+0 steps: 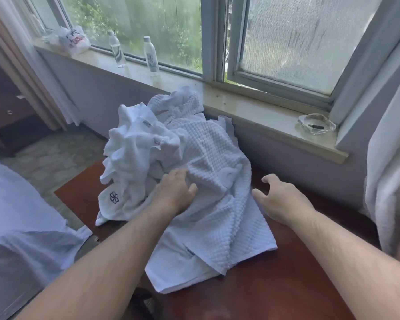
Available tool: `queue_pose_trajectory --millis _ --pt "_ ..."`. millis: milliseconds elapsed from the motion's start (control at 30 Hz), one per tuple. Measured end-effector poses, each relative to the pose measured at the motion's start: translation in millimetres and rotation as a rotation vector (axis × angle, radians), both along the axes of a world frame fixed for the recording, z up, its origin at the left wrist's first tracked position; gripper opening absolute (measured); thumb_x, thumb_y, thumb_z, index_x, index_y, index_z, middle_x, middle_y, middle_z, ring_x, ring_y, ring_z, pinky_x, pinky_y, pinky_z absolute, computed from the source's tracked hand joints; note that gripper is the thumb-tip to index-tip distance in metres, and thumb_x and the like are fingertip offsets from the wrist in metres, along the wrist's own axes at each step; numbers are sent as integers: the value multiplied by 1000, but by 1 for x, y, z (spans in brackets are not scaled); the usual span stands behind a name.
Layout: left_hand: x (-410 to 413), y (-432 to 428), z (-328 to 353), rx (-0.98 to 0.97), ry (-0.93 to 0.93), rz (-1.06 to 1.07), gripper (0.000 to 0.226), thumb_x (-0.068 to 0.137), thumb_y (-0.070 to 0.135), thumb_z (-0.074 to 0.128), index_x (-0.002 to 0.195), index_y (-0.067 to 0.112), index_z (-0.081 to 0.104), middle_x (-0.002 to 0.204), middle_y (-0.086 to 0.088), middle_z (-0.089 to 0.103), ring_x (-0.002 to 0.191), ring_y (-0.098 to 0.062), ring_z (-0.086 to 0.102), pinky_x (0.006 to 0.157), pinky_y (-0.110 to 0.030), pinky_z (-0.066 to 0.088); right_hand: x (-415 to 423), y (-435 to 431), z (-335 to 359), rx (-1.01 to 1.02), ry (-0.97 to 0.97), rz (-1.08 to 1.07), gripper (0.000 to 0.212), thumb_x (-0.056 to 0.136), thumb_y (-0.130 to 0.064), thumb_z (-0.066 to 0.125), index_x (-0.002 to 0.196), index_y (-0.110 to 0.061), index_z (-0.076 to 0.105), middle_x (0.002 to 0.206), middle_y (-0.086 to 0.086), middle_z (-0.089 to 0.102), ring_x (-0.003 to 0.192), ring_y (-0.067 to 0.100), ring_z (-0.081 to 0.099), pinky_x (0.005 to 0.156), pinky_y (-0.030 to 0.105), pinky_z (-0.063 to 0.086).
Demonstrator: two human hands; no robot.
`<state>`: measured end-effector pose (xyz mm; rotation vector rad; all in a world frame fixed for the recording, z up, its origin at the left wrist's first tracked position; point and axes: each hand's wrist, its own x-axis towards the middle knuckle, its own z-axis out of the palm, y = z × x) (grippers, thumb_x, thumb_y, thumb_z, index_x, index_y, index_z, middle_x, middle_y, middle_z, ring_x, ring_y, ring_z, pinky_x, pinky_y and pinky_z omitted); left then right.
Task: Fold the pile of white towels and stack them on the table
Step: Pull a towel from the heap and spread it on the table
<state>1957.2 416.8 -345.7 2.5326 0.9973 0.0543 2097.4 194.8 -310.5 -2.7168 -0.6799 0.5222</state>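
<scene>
Waffle-weave towel [214, 204] rumpled on glossy table [298, 273].

1. The scene is lit by soft daylight admitted through the window [171, 31] at the top.
2. Overall brightness is moderate; a cool bluish cast is noted on the white towels [194, 169].
3. Shadows are faint and diffuse.
4. Strong wide-angle bending is observed at the edges.
5. Slight motion blur is recorded on the left hand [174, 192].

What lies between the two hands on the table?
In the head view, the waffle towel lies between the left hand and right hand.
</scene>
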Motion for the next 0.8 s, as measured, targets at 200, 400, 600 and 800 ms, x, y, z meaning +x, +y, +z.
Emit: queue_pose_trajectory --millis 200,400,600,800 --pt "-34 -5 22 56 18 9 59 96 48 49 149 26 39 148 -2 44 135 -25 39 108 -48 39 -25 16 13 77 28 44 60 95 -51 44 148 -23 35 119 6 63 92 23 63 72 37 51" --pt "-45 17 32 91 -53 13 67 92 52 54 151 27 36 148 2 43 136 -21 35 108 -47 39 -36 44 18 82 49 91 61 99 -45 48 152 -20 33 135 10 59 105 26 60 79 38 48" --pt "-18 81 17 242 -119 94 110 71 71 69 151 49 -3 160 4 -5 145 -27 1 117 -56 18 -16 88 -6 131 171 11 66 92 -54 60 147 -27 38 111 0 62 83 14 62 71 32 53" --pt "19 141 -22 140 95 80 122 65 79 72 150 53 -12 160 0 -29 149 -38 -21 113 -71 22 12 147 -56 194 231 -83 90 82 -59 75 153 -30 26 150 5 42 102 17 55 73 24 44"
